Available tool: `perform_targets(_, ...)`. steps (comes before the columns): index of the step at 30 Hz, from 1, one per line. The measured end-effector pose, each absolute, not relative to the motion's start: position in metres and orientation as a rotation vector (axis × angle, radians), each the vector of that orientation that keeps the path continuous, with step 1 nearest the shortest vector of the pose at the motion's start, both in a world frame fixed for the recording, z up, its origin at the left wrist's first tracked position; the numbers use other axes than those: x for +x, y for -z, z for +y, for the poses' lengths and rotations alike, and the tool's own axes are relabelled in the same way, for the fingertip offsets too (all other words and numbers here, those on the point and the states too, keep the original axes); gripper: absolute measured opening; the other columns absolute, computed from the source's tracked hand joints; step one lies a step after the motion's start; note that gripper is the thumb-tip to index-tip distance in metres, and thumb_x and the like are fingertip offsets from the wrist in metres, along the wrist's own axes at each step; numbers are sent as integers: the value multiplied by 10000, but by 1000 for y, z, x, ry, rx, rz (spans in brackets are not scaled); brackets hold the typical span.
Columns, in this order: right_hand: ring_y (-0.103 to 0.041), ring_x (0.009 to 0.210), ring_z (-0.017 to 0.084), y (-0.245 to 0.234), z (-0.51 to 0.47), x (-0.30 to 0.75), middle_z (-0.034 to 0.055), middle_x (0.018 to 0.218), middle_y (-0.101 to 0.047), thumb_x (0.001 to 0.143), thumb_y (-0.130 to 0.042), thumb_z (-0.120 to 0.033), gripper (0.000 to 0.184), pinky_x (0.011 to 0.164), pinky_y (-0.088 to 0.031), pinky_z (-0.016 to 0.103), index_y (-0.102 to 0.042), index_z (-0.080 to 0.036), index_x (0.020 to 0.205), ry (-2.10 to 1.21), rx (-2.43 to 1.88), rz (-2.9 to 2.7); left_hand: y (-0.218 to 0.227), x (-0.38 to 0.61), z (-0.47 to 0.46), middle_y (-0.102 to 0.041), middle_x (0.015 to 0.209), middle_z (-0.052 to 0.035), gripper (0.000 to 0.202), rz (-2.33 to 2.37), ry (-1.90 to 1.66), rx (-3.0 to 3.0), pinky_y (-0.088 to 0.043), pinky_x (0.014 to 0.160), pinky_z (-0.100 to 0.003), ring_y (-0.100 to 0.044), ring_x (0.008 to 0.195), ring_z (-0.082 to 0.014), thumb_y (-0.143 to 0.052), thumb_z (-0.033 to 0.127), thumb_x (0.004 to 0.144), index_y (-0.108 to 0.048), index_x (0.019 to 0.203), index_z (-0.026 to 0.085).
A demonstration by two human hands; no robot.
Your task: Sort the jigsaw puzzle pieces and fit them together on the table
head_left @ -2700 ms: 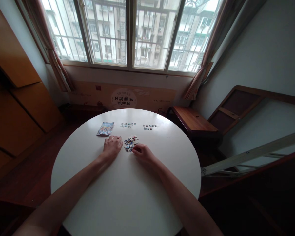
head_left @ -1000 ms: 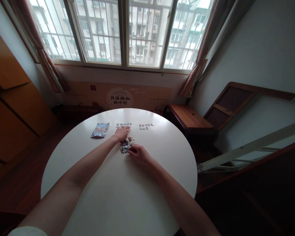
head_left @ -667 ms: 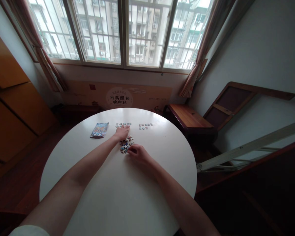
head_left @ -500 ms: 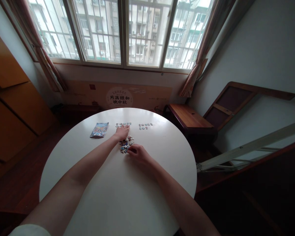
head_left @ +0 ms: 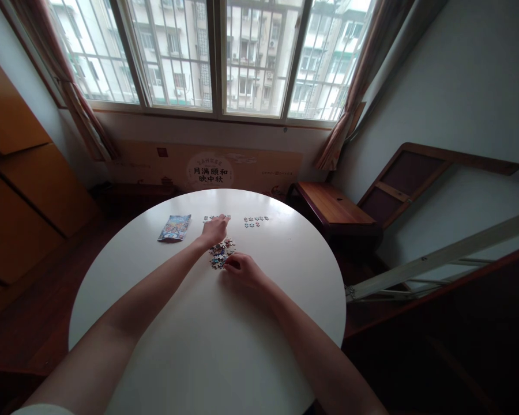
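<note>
Head cam: L hand (head_left: 215,229) stretched far across the round white table (head_left: 225,351), fingertips at the left row of jigsaw pieces (head_left: 207,218). Can't tell if it's pinching one, too small. R hand (head_left: 241,270) closer in, fingers curled, tips touching the near edge of the loose pile of jigsaw pieces (head_left: 222,252); grip unclear too. The pile sits right between both hands, just behind the R, just in front of the L. A second row of pieces (head_left: 255,221) lies off to the right, apart from both hands. Printed puzzle packet (head_left: 174,227) lies flat, left of the L hand.
</note>
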State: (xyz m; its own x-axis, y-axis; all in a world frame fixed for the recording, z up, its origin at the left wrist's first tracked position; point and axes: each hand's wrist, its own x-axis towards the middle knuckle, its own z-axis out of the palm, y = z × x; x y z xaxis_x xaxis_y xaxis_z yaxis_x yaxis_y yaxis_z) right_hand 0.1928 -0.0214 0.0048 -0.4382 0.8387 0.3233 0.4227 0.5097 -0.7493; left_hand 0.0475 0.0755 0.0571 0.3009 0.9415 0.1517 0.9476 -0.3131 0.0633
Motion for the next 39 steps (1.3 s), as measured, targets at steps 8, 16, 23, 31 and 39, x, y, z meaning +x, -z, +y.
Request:
perform_targets(8, -474, 617, 97, -4, -21, 190, -6, 694, -564, 799, -580, -244, 119, 608, -373, 205, -662, -161, 819, -770, -1033, -2005, -56, 10, 32, -686, 798, -34, 262, -1916, 530, -2523, -412, 608, -241, -621, 705, -170, -449, 291, 819, -677, 922, 213)
perform_targets(16, -461, 582, 93, -1, -19, 189, -5, 698, -567, 817, -494, -217, 197, 597, -384, 210, -630, -148, 941, -740, -1038, -1807, -40, -4, -10, -671, 710, -5, 278, -1882, 760, -2781, -380, 568, -207, -593, 627, -132, -485, 338, 815, -686, 962, 213)
perform_targets(23, -503, 633, 101, -3, -20, 191, 21, 774, -578, 799, -502, -163, 149, 637, -412, 216, -642, -156, 850, -614, -1080, -1828, -29, -6, -21, -593, 599, 23, 310, -1757, 849, -2859, -337, 545, -199, -505, 530, -97, -467, 380, 853, -675, 1002, 207)
perform_targets(31, -513, 629, 94, 3, -18, 190, 12, 843, -517, 799, -597, -262, 100, 654, -433, 239, -641, -177, 830, -524, -1295, -1839, -9, -8, -9, -482, 518, 48, 360, -1788, 1051, -2890, -270, 494, -193, -391, 475, -76, -451, 438, 856, -653, 873, 141)
perform_targets(39, -552, 679, 117, -3, -20, 186, 36, 914, -510, 785, -643, -340, 191, 702, -450, 269, -617, -169, 864, -473, -1425, -1876, -17, -3, -17, -500, 537, 44, 304, -1759, 910, -2846, -263, 512, -194, -425, 490, -86, -460, 424, 853, -634, 833, 175)
